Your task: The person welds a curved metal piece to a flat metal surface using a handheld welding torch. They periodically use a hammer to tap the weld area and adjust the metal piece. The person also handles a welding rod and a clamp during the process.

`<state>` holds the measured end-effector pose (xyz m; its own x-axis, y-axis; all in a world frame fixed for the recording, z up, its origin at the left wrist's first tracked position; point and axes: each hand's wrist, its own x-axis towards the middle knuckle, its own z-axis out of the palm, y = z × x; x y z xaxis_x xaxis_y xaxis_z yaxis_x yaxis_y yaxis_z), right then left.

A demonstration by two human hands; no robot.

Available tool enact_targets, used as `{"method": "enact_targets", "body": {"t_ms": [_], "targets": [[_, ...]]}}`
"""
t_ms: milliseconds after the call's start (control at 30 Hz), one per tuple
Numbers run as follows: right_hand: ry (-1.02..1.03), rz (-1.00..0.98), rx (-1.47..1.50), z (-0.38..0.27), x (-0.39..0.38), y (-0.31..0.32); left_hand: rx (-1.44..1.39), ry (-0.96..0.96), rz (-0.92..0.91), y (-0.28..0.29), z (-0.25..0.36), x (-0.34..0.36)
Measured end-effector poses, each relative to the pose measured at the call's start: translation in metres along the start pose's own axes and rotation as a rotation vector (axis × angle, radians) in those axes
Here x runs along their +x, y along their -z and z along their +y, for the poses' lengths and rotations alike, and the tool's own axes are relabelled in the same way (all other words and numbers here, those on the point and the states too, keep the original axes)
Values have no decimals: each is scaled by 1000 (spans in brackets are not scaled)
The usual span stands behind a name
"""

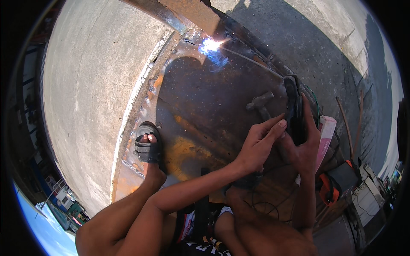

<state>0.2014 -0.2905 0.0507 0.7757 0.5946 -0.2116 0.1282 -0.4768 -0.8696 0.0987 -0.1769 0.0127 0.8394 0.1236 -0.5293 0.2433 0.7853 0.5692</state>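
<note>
My right hand is wrapped round a black welding electrode holder. From its tip a thin welding rod runs up and left to a bright blue-white arc. The arc burns where a rusty steel plate meets a brown steel bar. My left hand is closed, thumb and fingers pressed against the left side of the holder; its exact grip is partly hidden. Left of the holder, a hammer lies on the plate.
A sandalled foot stands on the plate's left part. Beside my right wrist is a pink-and-white carton. Further right are an orange-and-black object and thin rusty rods. Concrete ground surrounds the plate; dark cables lie near my legs.
</note>
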Motion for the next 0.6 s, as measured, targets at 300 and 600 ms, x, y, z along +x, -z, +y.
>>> {"method": "enact_targets", "body": {"t_ms": [300, 600], "targets": [[18, 8, -12, 1, 1, 0, 8, -30, 43, -5, 1, 0], [-5, 10, 9, 3, 1, 0, 10, -23, 67, -8, 1, 2]]}}
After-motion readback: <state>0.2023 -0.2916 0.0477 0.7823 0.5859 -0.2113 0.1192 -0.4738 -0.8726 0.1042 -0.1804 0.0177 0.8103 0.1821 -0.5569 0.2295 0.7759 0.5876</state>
